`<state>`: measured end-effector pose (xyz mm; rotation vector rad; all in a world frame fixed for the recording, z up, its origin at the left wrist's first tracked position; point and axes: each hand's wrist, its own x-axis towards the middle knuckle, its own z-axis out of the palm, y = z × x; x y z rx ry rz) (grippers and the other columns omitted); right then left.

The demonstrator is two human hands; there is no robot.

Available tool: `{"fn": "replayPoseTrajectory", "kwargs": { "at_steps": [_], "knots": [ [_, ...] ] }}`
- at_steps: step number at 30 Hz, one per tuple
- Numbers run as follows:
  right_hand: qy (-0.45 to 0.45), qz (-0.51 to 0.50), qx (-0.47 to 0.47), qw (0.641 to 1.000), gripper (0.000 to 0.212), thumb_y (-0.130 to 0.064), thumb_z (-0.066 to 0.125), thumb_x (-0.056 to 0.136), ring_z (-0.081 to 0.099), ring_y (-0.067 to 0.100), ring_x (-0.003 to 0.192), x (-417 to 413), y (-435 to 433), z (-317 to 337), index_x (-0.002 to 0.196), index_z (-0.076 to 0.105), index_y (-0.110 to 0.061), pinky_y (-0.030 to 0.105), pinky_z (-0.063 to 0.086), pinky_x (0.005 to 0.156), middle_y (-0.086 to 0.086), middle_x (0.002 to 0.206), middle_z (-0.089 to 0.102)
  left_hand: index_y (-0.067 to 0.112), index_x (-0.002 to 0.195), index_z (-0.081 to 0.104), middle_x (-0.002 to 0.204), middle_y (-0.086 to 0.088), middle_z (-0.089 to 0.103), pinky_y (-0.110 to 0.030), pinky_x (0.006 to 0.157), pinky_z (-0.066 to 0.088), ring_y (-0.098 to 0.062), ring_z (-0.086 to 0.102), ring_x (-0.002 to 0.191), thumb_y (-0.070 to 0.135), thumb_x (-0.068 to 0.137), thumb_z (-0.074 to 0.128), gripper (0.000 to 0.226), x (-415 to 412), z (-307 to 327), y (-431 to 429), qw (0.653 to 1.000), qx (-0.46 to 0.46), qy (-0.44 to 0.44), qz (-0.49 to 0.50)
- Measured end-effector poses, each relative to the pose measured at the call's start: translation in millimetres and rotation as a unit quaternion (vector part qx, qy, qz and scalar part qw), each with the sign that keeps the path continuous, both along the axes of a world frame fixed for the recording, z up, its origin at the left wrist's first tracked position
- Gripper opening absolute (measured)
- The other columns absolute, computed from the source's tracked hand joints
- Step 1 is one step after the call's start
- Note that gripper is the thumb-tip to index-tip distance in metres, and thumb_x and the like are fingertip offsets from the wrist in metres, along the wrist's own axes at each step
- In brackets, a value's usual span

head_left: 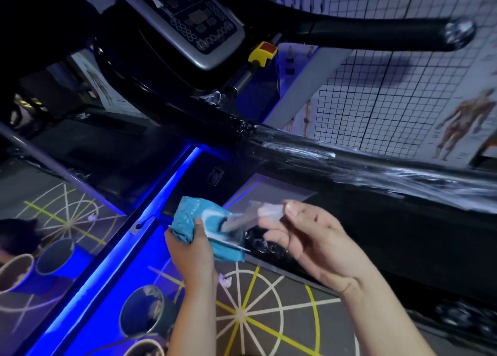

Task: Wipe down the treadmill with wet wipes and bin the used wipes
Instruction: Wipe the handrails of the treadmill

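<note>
I see both forearms reaching in from the bottom edge, meeting low in front of the treadmill [349, 164]. The left hand [192, 248] comes up almost vertically, wrist straight, and grips the teal pack [193, 221] from below: the thumb lies across its face and the fingers are curled round the back, so the pack is firmly clasped, tilted with its opening toward the right hand. The right hand [304, 237] enters on a slant from the lower right, palm turned toward me. Its thumb and forefinger pinch a pale, see-through wipe [266, 210] just beside the pack's opening, and the other fingers [274, 238] fan loosely below. That hand and the wipe are motion-blurred, so I cannot tell whether the wipe has fully left the pack.

Above the hands, the near handrail [309, 154] crosses the view with white streaks along its black surface. The console [185, 19] sits higher up, with a yellow and red safety clip [263, 51] at its lower right. On the patterned floor [269, 315], a round bin [141, 311] stands left of the left forearm, and a small crumpled white scrap [225, 280] lies just right of the left wrist.
</note>
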<state>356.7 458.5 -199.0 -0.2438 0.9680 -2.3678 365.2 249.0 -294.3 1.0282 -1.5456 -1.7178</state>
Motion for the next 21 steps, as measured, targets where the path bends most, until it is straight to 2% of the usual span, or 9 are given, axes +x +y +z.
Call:
{"fn": "replayPoseTrajectory", "kwargs": {
  "at_steps": [4,7,9,11,13,15,17,19,21],
  "knots": [
    [-0.046,-0.093,0.015,0.994,0.015,-0.009,0.048,0.101,0.071,0.019,0.071,-7,-6,11,0.094,0.06,-0.004,0.024,0.06,0.063,0.019,0.085,0.071,0.028,0.11,0.06,0.113,-0.001,0.07,-0.043,0.091,0.058,-0.026,0.07,0.107,0.014,0.103,0.068,0.018,4,7,-9,0.997,0.058,0.044,0.005],
    [-0.125,-0.097,0.078,0.984,0.005,-0.009,0.053,0.1,0.061,0.022,0.059,-4,-23,-3,0.103,0.057,-0.008,0.026,0.055,0.053,0.012,0.074,0.065,0.02,0.126,0.062,0.122,-0.005,0.073,-0.054,0.103,0.057,-0.026,0.072,0.112,0.014,0.102,0.069,0.026,7,11,-5,0.995,0.078,0.052,-0.036],
    [-0.131,-0.08,0.159,0.975,0.027,-0.034,0.061,0.098,0.054,0.019,0.054,1,-35,-11,0.106,0.06,-0.009,0.027,0.048,0.05,0.007,0.071,0.062,0.019,0.134,0.06,0.126,-0.004,0.073,-0.054,0.103,0.057,-0.024,0.072,0.113,0.016,0.102,0.07,0.034,10,14,0,0.993,0.082,0.055,-0.063],
    [-0.048,-0.087,0.274,0.957,0.055,-0.063,0.065,0.084,0.052,0.012,0.053,4,-40,-17,0.108,0.063,-0.015,0.023,0.044,0.051,0.001,0.072,0.062,0.02,0.137,0.059,0.129,-0.002,0.073,-0.049,0.101,0.058,-0.022,0.072,0.115,0.02,0.1,0.072,0.039,14,17,4,0.992,0.07,0.057,-0.086],
    [0.078,-0.085,0.41,0.905,0.057,-0.071,0.073,0.07,0.052,0.003,0.057,6,-41,-22,0.103,0.065,-0.025,0.02,0.043,0.054,-0.007,0.077,0.063,0.021,0.139,0.059,0.13,0.0,0.072,-0.043,0.098,0.059,-0.019,0.072,0.115,0.023,0.099,0.074,0.042,17,20,4,0.992,0.053,0.06,-0.1],
    [0.166,-0.039,0.544,0.821,0.056,-0.07,0.081,0.064,0.049,0.003,0.055,5,-39,-29,0.092,0.063,-0.025,0.024,0.041,0.054,-0.009,0.071,0.062,0.021,0.139,0.058,0.131,0.0,0.072,-0.04,0.096,0.059,-0.017,0.072,0.115,0.024,0.099,0.074,0.043,19,20,1,0.992,0.043,0.065,-0.097],
    [0.205,0.001,0.643,0.738,0.046,-0.063,0.078,0.072,0.05,0.006,0.053,4,-36,-31,0.082,0.061,-0.022,0.029,0.044,0.056,-0.007,0.064,0.06,0.023,0.135,0.059,0.129,0.001,0.071,-0.038,0.093,0.059,-0.016,0.072,0.113,0.025,0.1,0.073,0.038,20,21,-3,0.995,0.024,0.063,-0.08],
    [0.241,0.04,0.666,0.705,0.038,-0.056,0.073,0.081,0.052,0.007,0.056,3,-31,-28,0.077,0.064,-0.019,0.027,0.045,0.056,-0.005,0.062,0.061,0.027,0.126,0.059,0.123,0.002,0.071,-0.037,0.088,0.06,-0.016,0.072,0.109,0.025,0.101,0.072,0.029,21,19,-8,0.997,-0.005,0.061,-0.051],
    [0.264,0.073,0.651,0.708,0.036,-0.052,0.072,0.085,0.049,0.006,0.055,2,-27,-26,0.075,0.065,-0.018,0.023,0.039,0.052,-0.006,0.06,0.06,0.028,0.12,0.059,0.115,0.004,0.07,-0.031,0.078,0.06,-0.013,0.071,0.103,0.021,0.102,0.071,0.023,23,16,-11,0.998,-0.008,0.064,-0.008]
  ]
}}
